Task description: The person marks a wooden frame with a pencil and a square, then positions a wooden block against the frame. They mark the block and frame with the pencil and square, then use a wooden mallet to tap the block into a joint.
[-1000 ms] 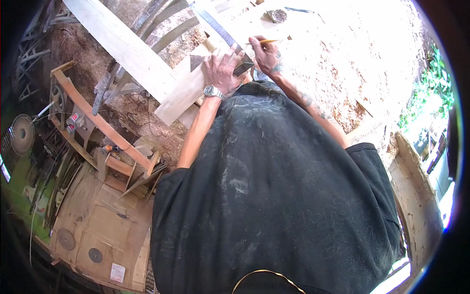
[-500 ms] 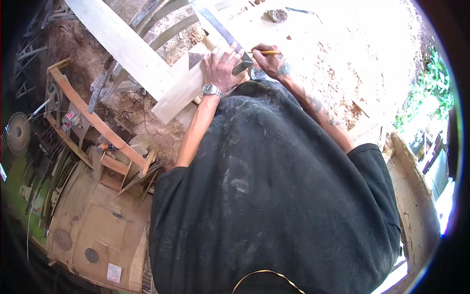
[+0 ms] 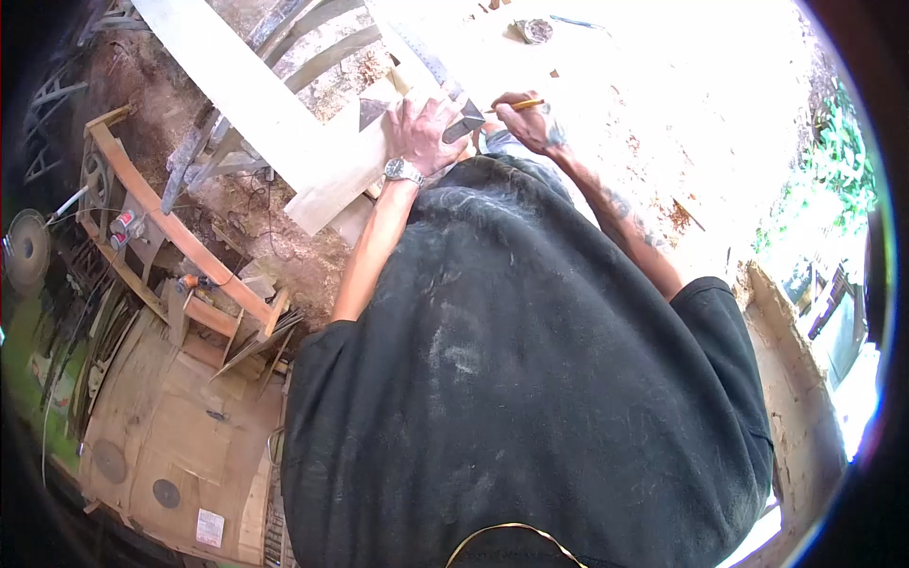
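My left hand, with a watch at the wrist, presses down on a pale board with its fingers spread. Just right of its fingers lies the dark stock of a try square, whose metal ruled blade runs up and to the left. A yellow pencil is pinched in my right hand, a short way right of the square. Whether the pencil tip touches anything is too bright to tell.
A long pale plank extends to the upper left. Curved wooden frames stand at the left, above a wooden panel with round discs. A small round container lies at the top.
My right hand has moved slightly right and down with the pencil, away from the square's corner. The whole view has shifted a little.
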Demonstrator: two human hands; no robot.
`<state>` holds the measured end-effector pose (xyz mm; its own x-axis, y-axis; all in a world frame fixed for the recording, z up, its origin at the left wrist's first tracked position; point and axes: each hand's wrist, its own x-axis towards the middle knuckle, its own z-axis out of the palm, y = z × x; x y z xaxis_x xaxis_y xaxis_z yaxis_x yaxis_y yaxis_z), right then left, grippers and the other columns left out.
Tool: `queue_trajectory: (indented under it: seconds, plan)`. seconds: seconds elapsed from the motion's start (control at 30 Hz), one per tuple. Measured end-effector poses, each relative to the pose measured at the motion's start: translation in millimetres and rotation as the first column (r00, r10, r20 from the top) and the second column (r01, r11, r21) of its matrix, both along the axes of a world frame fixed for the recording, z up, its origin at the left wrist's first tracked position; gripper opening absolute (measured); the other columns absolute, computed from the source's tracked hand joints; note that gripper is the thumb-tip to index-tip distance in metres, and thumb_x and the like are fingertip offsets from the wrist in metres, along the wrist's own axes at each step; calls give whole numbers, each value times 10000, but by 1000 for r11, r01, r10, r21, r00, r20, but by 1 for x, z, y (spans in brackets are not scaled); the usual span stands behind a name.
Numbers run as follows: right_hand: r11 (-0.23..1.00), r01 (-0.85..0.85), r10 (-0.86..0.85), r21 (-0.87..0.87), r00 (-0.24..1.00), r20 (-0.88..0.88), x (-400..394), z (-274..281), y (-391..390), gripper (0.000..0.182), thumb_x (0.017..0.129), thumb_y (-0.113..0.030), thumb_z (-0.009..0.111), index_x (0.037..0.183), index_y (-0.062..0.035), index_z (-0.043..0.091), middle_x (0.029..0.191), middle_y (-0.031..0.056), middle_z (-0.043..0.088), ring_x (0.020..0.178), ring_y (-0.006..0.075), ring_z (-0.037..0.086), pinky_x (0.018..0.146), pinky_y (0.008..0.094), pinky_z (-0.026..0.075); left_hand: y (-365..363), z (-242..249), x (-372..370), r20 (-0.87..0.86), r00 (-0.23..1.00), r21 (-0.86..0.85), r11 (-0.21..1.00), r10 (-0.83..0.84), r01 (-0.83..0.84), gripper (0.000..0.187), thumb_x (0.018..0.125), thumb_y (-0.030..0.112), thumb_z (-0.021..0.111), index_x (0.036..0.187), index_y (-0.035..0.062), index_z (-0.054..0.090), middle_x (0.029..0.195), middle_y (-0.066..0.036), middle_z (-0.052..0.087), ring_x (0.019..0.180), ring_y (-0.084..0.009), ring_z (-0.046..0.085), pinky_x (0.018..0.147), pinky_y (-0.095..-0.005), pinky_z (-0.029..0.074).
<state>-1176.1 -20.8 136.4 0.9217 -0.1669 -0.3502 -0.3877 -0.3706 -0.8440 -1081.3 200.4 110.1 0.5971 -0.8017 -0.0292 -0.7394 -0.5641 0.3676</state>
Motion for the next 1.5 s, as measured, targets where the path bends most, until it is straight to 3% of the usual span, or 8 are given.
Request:
queue_trajectory:
  seconds: [0.13, 0.23, 0.47, 0.6, 0.83, 0.93, 1.2, 1.5]
  plan:
    - [960, 266, -275, 87, 954, 121, 18, 1, 13, 301, 1026, -206, 598, 1185, 11, 732, 982, 162, 771, 874, 207, 721, 769, 341, 574, -1, -2, 1, 42, 999, -45, 999, -8, 10, 644, 776, 621, 717, 1361, 360, 647, 1439, 43, 544, 1348, -328, 410, 1096, -634, 303]
    - [973, 221, -231, 68, 935, 269, 41, -4, 28, 318, 1041, -213, 582, 1238, 0, 711, 1049, 181, 768, 924, 219, 725, 805, 342, 573, 1, -1, -1, 55, 998, -9, 1000, -6, 6, 649, 771, 618, 723, 1362, 364, 645, 1432, 48, 550, 1344, -312, 415, 1105, -610, 300]
    - [997, -17, 21, 77, 998, -51, -9, -8, 4, 342, 1040, -202, 538, 1230, 33, 698, 1070, 206, 759, 987, 264, 731, 856, 380, 579, 1, 6, 1, 65, 998, 4, 1000, -16, 15, 653, 761, 634, 725, 1346, 352, 658, 1403, 38, 573, 1339, -299, 425, 1116, -577, 295]
    - [993, 118, -117, -11, 990, 78, 9, 16, 7, 353, 1051, -236, 544, 1261, 7, 691, 1139, 201, 750, 1047, 274, 721, 891, 389, 572, -3, 5, 0, 83, 997, -48, 999, 4, 0, 617, 763, 632, 724, 1304, 339, 686, 1387, 34, 583, 1334, -302, 430, 1109, -577, 300]
    - [987, 142, -158, 74, 943, 293, 16, -37, 28, 357, 1049, -242, 545, 1274, -3, 685, 1116, 189, 754, 1039, 250, 714, 913, 384, 561, -1, 4, 0, 47, 999, -73, 997, 11, -8, 568, 768, 614, 726, 1242, 302, 722, 1374, 26, 584, 1335, -311, 421, 1103, -588, 306]
    - [996, 16, -11, 88, 998, -57, -6, -15, 4, 346, 1033, -234, 545, 1205, 14, 713, 1064, 192, 762, 999, 249, 723, 890, 386, 569, 3, -2, 2, 52, 998, -5, 1000, -21, 21, 604, 768, 608, 730, 1299, 323, 692, 1372, 23, 583, 1346, -307, 410, 1112, -577, 302]
    - [991, 133, -134, 19, 956, 260, 46, 5, 19, 350, 1059, -240, 544, 1247, 11, 700, 1104, 194, 760, 1035, 267, 730, 894, 370, 573, 1, 1, 0, 52, 999, -41, 999, 8, -5, 630, 777, 615, 720, 1354, 372, 651, 1467, 65, 547, 1340, -310, 424, 1109, -584, 300]
    - [995, -100, 100, -7, 994, -35, 3, 13, -7, 369, 1047, -302, 536, 1181, -6, 712, 1015, 197, 756, 899, 241, 728, 782, 386, 577, 0, 4, 3, 68, 998, -106, 994, 1, 6, 607, 776, 616, 732, 1298, 308, 706, 1419, 44, 593, 1282, -316, 464, 1088, -561, 300]
